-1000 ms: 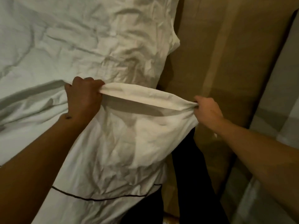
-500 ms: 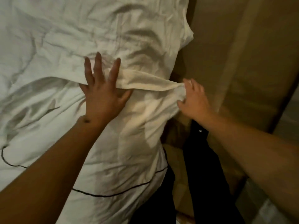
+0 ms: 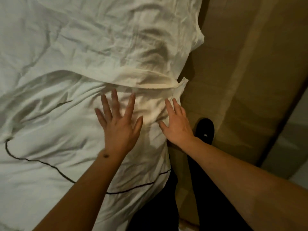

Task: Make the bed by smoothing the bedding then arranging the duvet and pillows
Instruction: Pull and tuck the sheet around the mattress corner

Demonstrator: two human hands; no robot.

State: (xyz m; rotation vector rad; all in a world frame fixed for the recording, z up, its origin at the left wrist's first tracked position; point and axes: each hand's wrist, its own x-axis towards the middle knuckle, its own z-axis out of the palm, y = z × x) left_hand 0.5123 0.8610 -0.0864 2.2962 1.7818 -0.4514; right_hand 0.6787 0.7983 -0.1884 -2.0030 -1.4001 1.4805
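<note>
A white duvet (image 3: 50, 139) with a thin dark piping line covers the near part of the bed. Its folded top edge (image 3: 150, 80) lies across the bed against a wrinkled white pillow (image 3: 108, 39) further up. My left hand (image 3: 119, 124) lies flat on the duvet with fingers spread, just below the fold. My right hand (image 3: 177, 124) rests flat near the duvet's right edge, fingers apart. Neither hand grips any fabric.
The bed's right edge runs down the middle of the view. Beside it is brown floor (image 3: 241, 80). My dark trouser legs and a black shoe (image 3: 205, 130) stand on the floor next to the bed. A pale panel (image 3: 293, 147) shows at the far right.
Both hands gripped the duvet's top edge and carried it up toward the pillow. They have let go and now lie flat on the duvet below the fold.
</note>
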